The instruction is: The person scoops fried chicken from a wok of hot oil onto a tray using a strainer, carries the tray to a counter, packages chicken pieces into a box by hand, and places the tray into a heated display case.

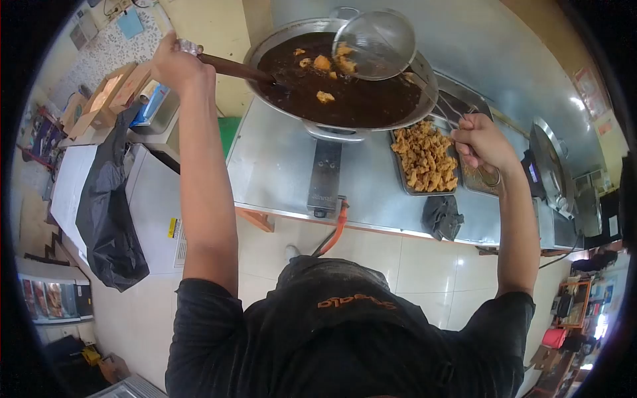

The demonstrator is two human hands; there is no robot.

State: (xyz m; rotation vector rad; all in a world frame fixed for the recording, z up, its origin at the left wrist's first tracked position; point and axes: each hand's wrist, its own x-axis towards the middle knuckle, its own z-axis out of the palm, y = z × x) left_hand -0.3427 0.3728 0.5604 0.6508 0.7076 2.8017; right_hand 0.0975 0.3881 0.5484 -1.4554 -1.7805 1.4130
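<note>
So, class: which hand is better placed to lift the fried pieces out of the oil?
Probably the right hand: it grips the mesh skimmer over the floating pieces in the wok.

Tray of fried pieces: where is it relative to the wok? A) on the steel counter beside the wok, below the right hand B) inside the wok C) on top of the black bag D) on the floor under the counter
A: the tray of fried pieces rests on the steel counter next to the wok, just below the right hand, which grips the strainer handle.
</note>
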